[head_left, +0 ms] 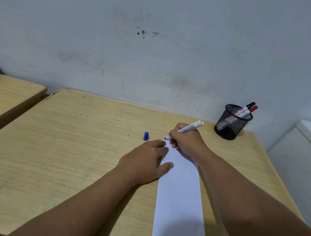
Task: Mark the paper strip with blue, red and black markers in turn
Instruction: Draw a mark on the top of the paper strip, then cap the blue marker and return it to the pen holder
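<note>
Right hand (186, 140) grips the blue marker (188, 129), tip at the strip's (179, 197) far corner; left hand (146, 159) lies flat, pinning it. A light press there could let the strip skid, smearing ink.

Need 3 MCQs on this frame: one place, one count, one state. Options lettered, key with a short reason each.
1. Where is the blue cap?
A. On the desk, left of the marker tip
B. In the mesh cup
C. On the paper strip

2. How many markers stand in the mesh cup?
A. None
B. Two
C. Four

3. What is the left hand doing?
A. Holding the cap
B. Pressing flat on the paper strip
C. Reaching into the cup

Key:
1 A: the cap stands on bare wood beside the strip's far end.
2 B: one black-capped and one red-capped marker show.
3 B: its fingers and thumb rest on the strip while the right hand writes with the blue marker.
</note>
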